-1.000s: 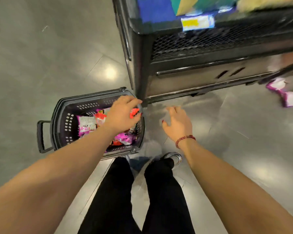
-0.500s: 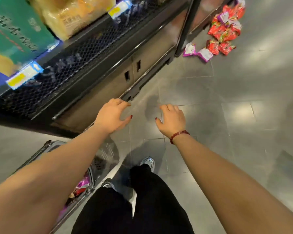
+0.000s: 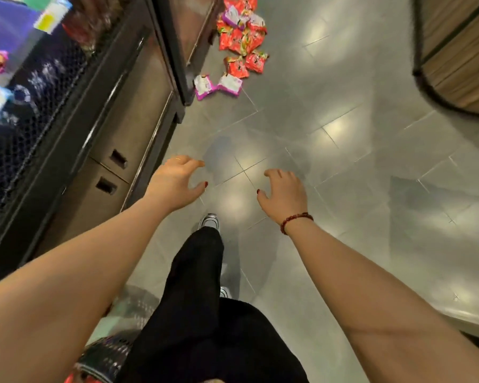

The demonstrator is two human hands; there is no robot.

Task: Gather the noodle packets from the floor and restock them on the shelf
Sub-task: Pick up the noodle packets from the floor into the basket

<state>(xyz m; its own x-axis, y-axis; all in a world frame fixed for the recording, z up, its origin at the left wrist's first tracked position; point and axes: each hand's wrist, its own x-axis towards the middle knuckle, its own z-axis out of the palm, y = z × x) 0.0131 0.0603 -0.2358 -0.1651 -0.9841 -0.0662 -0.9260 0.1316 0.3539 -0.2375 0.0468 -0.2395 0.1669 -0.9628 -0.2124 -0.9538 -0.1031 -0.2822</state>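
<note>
Glossy grey floor tiles [image 3: 343, 167] mirror lights; shiny plastic noodle packets [image 3: 242, 37] beside them; the shelf [image 3: 75, 111] is matt dark metal mesh.

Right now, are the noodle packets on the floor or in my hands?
On the floor. The noodle packets lie heaped by the shelf; left hand and right hand hold nothing.

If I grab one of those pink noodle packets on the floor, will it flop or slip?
Probably crinkly rather than floppy: the pink packet looks puffed with sealed ends. Likely light, being a thin bag lying on the floor. Its smooth-looking wrapper may slip, so pinching an edge seems safest.
</note>
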